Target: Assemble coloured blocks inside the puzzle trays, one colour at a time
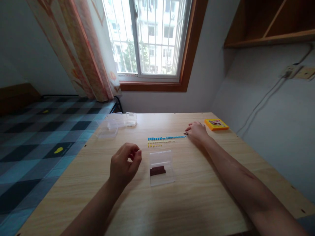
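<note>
A row of small blue pieces [167, 138] runs across the middle of the table, with shorter rows of small yellow pieces [154, 143] below it. My right hand [197, 131] rests at the right end of the blue row, its fingers bent and close together beside tiny dark pieces [185, 133]; whether one is between the fingertips is too small to tell. My left hand [125, 164] is raised left of the rows, thumb and fingertips pinched together, with anything held there hidden. Between the hands, an open clear plastic box [163, 180] contains dark brown strips [157, 170].
Several clear plastic boxes [115, 121] stand at the table's back left. A yellow box [216, 124] lies at the back right. A bed with a checked cover [59, 147] adjoins the left edge, and a window [157, 39] is behind.
</note>
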### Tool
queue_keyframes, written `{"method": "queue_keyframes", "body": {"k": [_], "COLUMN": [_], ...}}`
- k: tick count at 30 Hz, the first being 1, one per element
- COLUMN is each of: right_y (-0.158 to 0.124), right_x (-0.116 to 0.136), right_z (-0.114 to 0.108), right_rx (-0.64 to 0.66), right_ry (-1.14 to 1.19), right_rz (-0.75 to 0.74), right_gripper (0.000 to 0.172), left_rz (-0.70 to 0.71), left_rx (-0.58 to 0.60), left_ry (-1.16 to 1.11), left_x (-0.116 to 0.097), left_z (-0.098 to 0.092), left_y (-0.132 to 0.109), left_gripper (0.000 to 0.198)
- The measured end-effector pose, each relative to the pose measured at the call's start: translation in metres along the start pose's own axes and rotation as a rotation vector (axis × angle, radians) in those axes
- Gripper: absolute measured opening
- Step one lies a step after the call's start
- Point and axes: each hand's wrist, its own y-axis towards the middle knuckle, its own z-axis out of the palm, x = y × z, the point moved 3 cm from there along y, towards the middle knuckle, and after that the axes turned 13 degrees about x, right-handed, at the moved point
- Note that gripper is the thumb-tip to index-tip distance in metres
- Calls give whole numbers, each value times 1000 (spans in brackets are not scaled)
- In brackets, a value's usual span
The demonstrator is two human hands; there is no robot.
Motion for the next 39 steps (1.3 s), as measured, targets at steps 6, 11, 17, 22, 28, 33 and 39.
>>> {"method": "queue_keyframes", "body": {"k": [6,11,17,22,28,33,39], "right_y": [5,9,13,12,6,-19,-114], "right_x": [1,3,17,27,36,50,97], "right_z": [13,14,17,16,8,-25,-82], "right_rx": [51,69,98,117,104,12,69], "right_ry": [-30,-56,-119,-151,-143,-63,362], "right_rz": [-20,-45,-129,-154,-157,-181,-576], "right_gripper": [15,16,19,21,18,23,20], "left_rz": [-4,-15,-30,-21,-57,-137,-371], "left_rx": [25,42,76,45,79,144,306], "left_ry": [-10,-19,-32,-3,-23,-18,106], "left_x": [0,7,14,14,20,29,48], "left_z": [2,4,6,7,11,15,19], "left_y": [-2,-4,-6,-3,-4,-5,0], "left_gripper": [19,24,31,24,18,24,25]}}
